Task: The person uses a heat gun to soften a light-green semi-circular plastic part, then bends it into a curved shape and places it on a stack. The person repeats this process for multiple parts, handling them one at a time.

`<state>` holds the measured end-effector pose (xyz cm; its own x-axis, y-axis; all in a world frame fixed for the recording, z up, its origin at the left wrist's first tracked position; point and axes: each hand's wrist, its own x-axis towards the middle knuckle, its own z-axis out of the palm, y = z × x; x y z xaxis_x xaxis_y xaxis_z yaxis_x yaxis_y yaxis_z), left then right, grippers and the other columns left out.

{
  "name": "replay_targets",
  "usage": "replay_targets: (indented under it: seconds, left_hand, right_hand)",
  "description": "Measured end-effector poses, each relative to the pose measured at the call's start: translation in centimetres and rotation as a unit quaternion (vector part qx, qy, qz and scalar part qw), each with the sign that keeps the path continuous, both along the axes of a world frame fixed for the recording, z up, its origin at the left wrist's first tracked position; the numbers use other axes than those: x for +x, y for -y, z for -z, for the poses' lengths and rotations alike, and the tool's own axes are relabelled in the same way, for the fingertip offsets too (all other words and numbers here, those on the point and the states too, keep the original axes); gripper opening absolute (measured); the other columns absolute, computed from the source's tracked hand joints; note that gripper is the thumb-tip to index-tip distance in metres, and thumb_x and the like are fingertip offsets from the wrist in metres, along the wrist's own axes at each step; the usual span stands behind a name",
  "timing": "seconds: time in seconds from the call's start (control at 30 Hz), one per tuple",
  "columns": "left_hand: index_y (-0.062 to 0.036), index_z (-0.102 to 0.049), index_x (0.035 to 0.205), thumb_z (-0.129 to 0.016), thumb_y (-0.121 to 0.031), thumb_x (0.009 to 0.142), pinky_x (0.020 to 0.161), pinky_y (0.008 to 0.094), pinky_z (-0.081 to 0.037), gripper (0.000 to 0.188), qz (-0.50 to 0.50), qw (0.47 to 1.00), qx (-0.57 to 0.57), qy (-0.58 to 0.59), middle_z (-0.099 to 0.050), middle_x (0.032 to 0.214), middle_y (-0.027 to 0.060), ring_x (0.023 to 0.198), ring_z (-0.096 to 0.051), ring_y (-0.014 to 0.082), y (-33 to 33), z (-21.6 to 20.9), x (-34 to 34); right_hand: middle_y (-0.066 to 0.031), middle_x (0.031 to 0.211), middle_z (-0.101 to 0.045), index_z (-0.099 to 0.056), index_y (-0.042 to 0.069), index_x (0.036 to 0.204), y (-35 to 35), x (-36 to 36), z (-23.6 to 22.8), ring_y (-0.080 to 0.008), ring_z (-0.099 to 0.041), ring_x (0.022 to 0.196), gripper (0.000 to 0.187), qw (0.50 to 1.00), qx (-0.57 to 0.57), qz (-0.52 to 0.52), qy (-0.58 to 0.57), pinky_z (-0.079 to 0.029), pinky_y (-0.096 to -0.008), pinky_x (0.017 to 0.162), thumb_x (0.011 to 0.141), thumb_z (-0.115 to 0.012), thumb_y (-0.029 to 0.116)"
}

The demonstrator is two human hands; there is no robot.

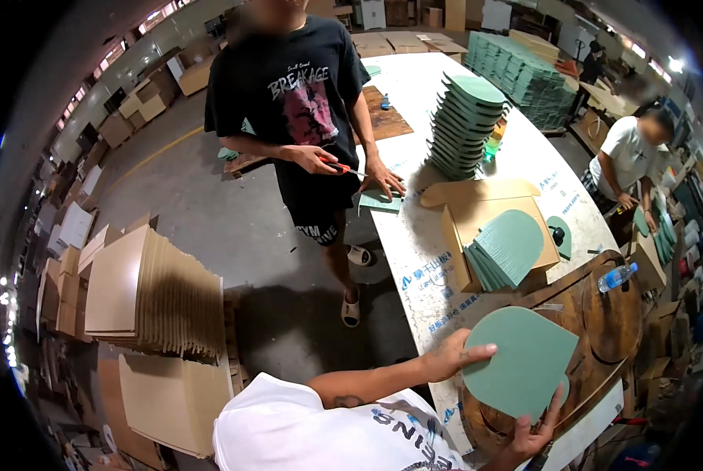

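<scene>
A flat green panel, rounded at one end and square-cornered at the other, is held over a dark brown wooden board on the table. My left hand grips its rounded left side, thumb on top and fingers beneath. At the near edge, my right hand holds the panel with its fingers along the rim. Just beyond, several similar green panels lean fanned out on an open cardboard box. Part of another green piece shows under the panel's right corner.
Across the white table, a co-worker's hand presses a small green piece while the other holds an orange-handled tool. A tall green stack stands farther back. A water bottle lies at right. Cardboard piles fill the left floor.
</scene>
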<state>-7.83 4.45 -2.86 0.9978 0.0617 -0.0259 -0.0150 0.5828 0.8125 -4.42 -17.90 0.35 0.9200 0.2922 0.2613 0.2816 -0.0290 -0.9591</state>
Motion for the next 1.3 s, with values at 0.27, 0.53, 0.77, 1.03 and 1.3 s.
replay_targets:
  seconds: [0.27,0.53,0.77,1.03,1.3]
  left_hand:
    - [0.0038,-0.045,0.119,-0.062,-0.037,0.081,0.079,0.0338,-0.05,0.058,0.001,0.982,-0.169,-0.078,-0.054,0.103,0.0141,0.096,-0.056,0.0201,-1.8,-1.2,-1.5]
    - [0.0037,-0.041,0.123,-0.063,-0.028,0.082,0.081,0.0344,-0.052,0.056,0.014,0.965,-0.251,-0.073,-0.054,0.107,0.0166,0.098,-0.058,0.0206,-1.2,-0.6,-1.1]
    - [0.0044,-0.051,0.114,-0.063,-0.024,0.083,0.083,0.0333,-0.05,0.043,0.04,0.954,-0.286,-0.083,-0.059,0.106,0.0126,0.097,-0.06,0.0208,0.0,-0.3,-0.5]
    - [0.0034,-0.053,0.115,-0.064,-0.023,0.082,0.084,0.0357,-0.05,0.044,0.033,0.955,-0.275,-0.108,-0.061,0.105,0.014,0.094,-0.062,0.0215,0.8,-0.5,0.7]
    - [-0.0009,-0.059,0.103,-0.063,-0.019,0.081,0.08,0.0321,-0.051,0.029,0.038,0.951,-0.287,-0.108,-0.063,0.097,0.0093,0.089,-0.062,0.0182,0.3,-0.4,2.4]
  right_hand:
    - [-0.0179,0.122,-0.055,-0.041,-0.004,0.133,-1.9,-1.8,-2.1,-0.0241,-0.056,0.105,0.074,0.981,-0.146,0.022,0.126,-0.044,-0.0342,0.088,0.082,-0.065,0.043]
    - [-0.0189,0.12,-0.055,-0.042,-0.005,0.131,-1.5,-1.6,-2.5,-0.0248,-0.057,0.102,0.073,0.98,-0.141,0.014,0.141,-0.045,-0.0353,0.084,0.083,-0.063,0.045]
    - [-0.0194,0.123,-0.053,-0.044,-0.006,0.13,0.4,-1.4,-1.7,-0.0249,-0.054,0.108,0.065,0.975,-0.152,0.037,0.16,-0.044,-0.0369,0.089,0.086,-0.062,0.039]
    - [-0.02,0.124,-0.052,-0.047,-0.007,0.126,2.2,-0.2,0.3,-0.0287,-0.052,0.113,0.061,0.973,-0.122,0.022,0.196,-0.04,-0.0389,0.095,0.085,-0.064,0.035]
    - [-0.0171,0.1,-0.063,-0.055,-0.002,0.118,1.7,1.2,0.1,-0.0249,-0.062,0.086,0.058,0.963,-0.074,0.071,0.251,-0.05,-0.0335,0.074,0.078,-0.072,0.036]
